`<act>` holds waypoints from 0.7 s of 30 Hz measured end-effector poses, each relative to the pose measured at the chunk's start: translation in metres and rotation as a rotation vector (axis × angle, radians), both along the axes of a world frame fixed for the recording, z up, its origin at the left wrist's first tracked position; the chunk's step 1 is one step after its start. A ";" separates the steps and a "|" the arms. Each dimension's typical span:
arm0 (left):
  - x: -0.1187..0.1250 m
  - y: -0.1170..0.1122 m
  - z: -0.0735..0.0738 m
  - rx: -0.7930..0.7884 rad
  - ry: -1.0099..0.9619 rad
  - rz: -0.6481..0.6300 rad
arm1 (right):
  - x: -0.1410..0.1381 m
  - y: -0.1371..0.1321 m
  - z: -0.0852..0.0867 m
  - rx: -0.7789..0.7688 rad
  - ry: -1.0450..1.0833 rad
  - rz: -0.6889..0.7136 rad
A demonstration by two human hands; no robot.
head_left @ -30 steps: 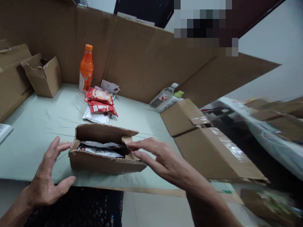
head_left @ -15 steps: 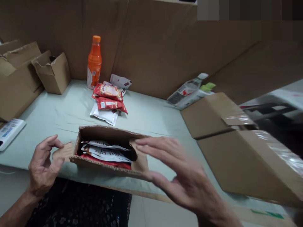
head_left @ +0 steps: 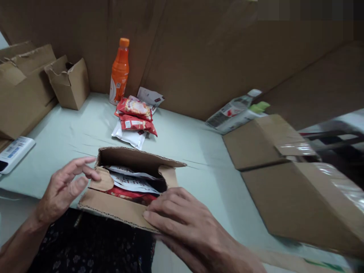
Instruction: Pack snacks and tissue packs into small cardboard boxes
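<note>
A small open cardboard box stands near the table's front edge. Inside it are white packets with dark lettering and a red packet along the front side. My left hand is open at the box's left end, its fingertips touching the short left flap, which leans inward. My right hand grips the right part of the long front flap, which is folded outward towards me. The short right flap also bends in. What lies beneath the packets is hidden.
Behind the box lie red and white snack packets beside an orange drink bottle. Cardboard boxes stand at left and right. A clear bottle leans at the back right. A white device lies at the left edge.
The front flap has swung outward, with my right hand moving down and left onto it. The left flap has turned inward under my left hand, which has moved right.
</note>
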State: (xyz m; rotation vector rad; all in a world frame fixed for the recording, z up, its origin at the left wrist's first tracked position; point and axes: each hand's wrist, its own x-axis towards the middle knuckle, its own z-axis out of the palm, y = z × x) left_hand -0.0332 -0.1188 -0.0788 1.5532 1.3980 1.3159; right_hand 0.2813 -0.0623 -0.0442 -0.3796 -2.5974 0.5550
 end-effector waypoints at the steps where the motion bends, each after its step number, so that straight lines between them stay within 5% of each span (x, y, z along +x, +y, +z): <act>1: 0.000 -0.001 0.002 0.041 0.111 -0.051 | 0.002 0.001 0.002 0.008 0.003 -0.014; 7: -0.002 -0.004 0.004 0.288 0.531 -0.100 | 0.020 0.037 -0.006 0.093 0.055 -0.336; 13: 0.015 0.006 0.003 0.430 0.701 0.248 | 0.025 0.042 -0.022 -0.097 0.024 -0.093; 21: 0.024 0.036 -0.006 0.387 0.671 0.003 | 0.012 0.035 -0.034 0.182 -0.065 -0.299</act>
